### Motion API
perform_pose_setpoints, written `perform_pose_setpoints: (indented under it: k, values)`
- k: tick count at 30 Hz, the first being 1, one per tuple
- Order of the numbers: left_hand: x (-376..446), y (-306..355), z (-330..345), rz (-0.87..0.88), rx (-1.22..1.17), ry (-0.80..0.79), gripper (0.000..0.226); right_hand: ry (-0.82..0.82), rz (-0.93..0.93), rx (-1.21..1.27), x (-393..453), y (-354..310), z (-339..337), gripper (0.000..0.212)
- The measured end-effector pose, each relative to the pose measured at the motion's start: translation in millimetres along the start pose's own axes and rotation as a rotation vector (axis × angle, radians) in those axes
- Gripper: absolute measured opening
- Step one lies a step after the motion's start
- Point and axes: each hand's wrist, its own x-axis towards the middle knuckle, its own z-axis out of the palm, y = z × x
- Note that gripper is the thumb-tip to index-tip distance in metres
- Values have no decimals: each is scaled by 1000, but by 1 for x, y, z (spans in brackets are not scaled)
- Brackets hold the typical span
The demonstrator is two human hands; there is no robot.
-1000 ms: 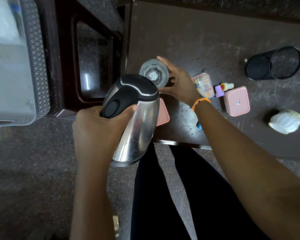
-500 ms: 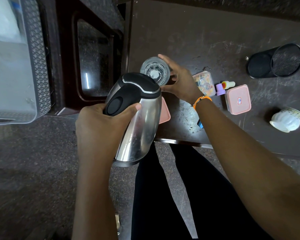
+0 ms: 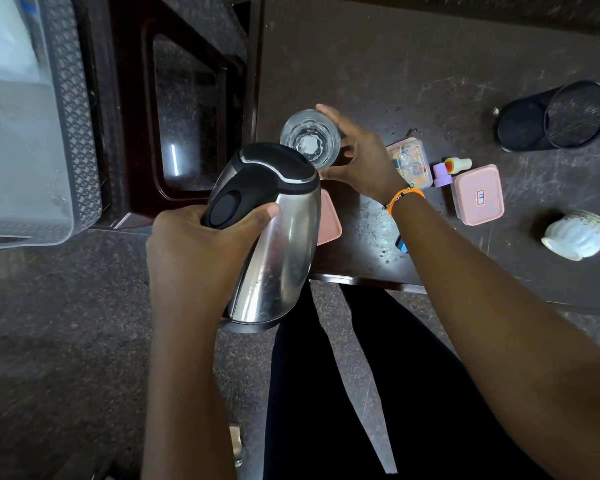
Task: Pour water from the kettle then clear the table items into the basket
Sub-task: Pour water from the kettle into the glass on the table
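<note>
My left hand (image 3: pixel 201 244) grips the black handle of a steel kettle (image 3: pixel 278 244), tilted forward with its spout over a clear glass (image 3: pixel 309 138) on the dark table (image 3: pixel 395 64). My right hand (image 3: pixel 357 157) is wrapped around the glass's right side, steadying it. The grey plastic basket (image 3: pixel 73 133) stands at the far left on a dark side stand. The kettle hides most of one pink lidded box (image 3: pixel 329 220).
To the right on the table lie a clear box of coloured bits (image 3: pixel 411 161), a small purple-and-yellow bottle (image 3: pixel 447 171), another pink lidded box (image 3: pixel 478 194), a white cup on its side (image 3: pixel 575 233) and a black mesh holder (image 3: pixel 555 116).
The kettle has tipped a little further toward the glass. My right hand stays on the glass.
</note>
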Motion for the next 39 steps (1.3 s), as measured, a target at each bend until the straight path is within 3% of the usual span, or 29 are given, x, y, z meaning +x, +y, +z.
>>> perform_pose_setpoints:
  k: [13,19,26,39]
  values:
    - [0,6,-3,-31,-10,-23,44,-5,-1,21,1,0,0,90]
    - [1,9,-4,-25,-17,-48,30,-13,0,18,2,1,1,90]
    - [6,6,-2,-32,0,-20,42,-21,-7,12,3,2,0,90]
    - [8,5,-1,-15,14,-28,41,-37,3,63,5,3,1,91]
